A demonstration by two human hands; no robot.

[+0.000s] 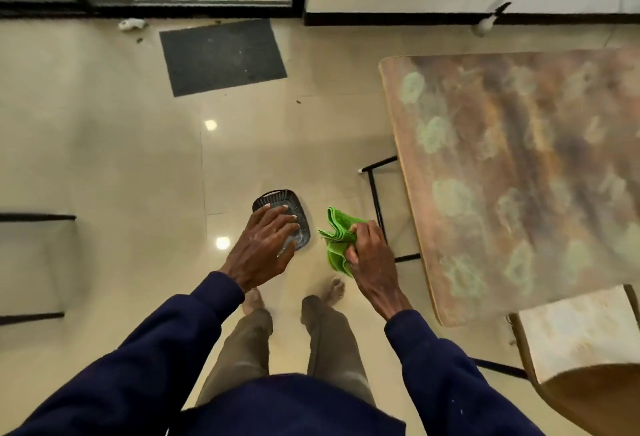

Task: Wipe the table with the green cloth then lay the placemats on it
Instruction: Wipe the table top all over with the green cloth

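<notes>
- The right hand point(369, 248) is clenched around the bunched green cloth point(337, 240), held in the air beside the table point(519, 176), not touching it.
- The left hand point(265, 240) is spread flat, fingers released, over a dark ribbed tray point(273, 198) that seems to sit on the floor; contact is unclear.
- The patterned table top looks bare and blurred, so wiping has apparently not begun.
- No placemats are visible; both wiping and laying them remain.
</notes>
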